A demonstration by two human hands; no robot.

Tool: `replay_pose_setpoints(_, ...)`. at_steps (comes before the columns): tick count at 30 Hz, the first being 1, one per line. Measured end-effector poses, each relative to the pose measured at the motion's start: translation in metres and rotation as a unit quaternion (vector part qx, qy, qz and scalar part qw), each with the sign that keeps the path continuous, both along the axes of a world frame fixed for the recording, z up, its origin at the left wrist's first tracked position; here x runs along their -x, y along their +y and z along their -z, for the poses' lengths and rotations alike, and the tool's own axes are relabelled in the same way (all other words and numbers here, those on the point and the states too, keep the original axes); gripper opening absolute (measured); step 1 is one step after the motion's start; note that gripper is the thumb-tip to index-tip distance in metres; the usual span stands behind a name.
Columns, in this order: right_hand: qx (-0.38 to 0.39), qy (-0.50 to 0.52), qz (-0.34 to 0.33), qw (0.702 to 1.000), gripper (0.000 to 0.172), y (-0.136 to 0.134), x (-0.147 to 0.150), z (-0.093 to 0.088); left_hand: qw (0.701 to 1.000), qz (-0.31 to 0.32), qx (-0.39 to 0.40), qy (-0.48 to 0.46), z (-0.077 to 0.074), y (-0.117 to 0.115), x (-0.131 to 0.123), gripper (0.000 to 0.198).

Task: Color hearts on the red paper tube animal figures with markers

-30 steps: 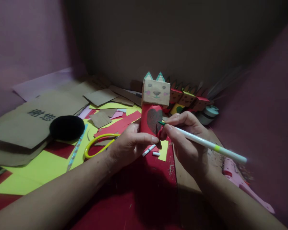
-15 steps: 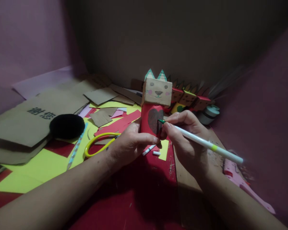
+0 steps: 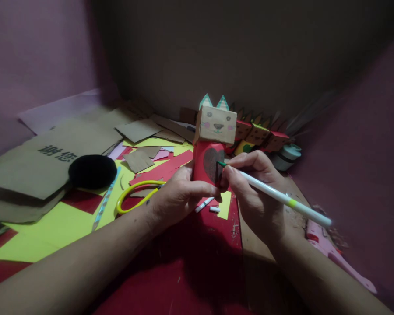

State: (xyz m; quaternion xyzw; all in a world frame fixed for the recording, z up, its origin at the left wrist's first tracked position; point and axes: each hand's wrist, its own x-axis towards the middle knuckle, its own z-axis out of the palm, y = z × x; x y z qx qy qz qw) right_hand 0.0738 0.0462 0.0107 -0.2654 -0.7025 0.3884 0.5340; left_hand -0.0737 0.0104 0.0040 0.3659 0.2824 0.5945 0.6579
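Upright in the middle is a cardboard cat figure [image 3: 217, 127] with a box head, green-striped ears and a red body. My left hand [image 3: 180, 192] is wrapped round the lower part of that body, thumb across the front. A dark heart [image 3: 212, 159] is on the body's front. My right hand [image 3: 258, 192] pinches a white marker pen [image 3: 269, 188] with a green tip. The tip is at the heart's right half; whether it touches cannot be told. Below the figure lie a small white pen piece [image 3: 204, 204] and a white cap [image 3: 214, 209].
Yellow-handled scissors [image 3: 121, 201], a dotted pencil [image 3: 107, 197] and a black round pad [image 3: 92, 171] lie left among paper and cardboard [image 3: 29, 162]. Several box figures [image 3: 259, 131] and a jar [image 3: 288, 156] stand behind. A pink glue gun [image 3: 338, 258] lies at right.
The marker's green tip has shifted very slightly over the heart. Both hands keep their grips, and the whole view has moved a little.
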Motion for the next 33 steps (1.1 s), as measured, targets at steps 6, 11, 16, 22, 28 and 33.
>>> replay_pose_setpoints(6, -0.007, -0.014, -0.013, 1.0, 0.011, 0.002, -0.001, 0.0, 1.0, 0.0, -0.003, 0.006, -0.001, 0.001, 0.0, 0.02)
replay_pose_setpoints(11, -0.021, -0.064, -0.02, 0.998, 0.011, 0.002, -0.006, 0.001, 1.0, -0.005, -0.002, 0.008, -0.001, 0.002, -0.001, 0.015)
replay_pose_setpoints(16, -0.023, -0.069, -0.037, 0.997, 0.012, 0.001, -0.008, 0.0, 1.0, -0.001, -0.009, 0.008, 0.0, 0.002, 0.0, 0.016)
replay_pose_setpoints(22, -0.001, 0.008, -0.043, 0.999, 0.015, -0.001, -0.001, -0.002, 1.0, 0.005, 0.004, 0.007, -0.003, -0.001, 0.0, 0.025)
replay_pose_setpoints(28, 0.005, 0.042, -0.02, 0.999, 0.016, -0.003, 0.006, -0.006, 1.0, 0.0, 0.004, -0.003, -0.003, 0.0, -0.002, 0.034)
replay_pose_setpoints(33, 0.002, 0.0, -0.024, 1.0, 0.014, -0.002, 0.0, -0.002, 1.0, -0.002, -0.005, 0.0, -0.001, 0.0, 0.0, 0.029)
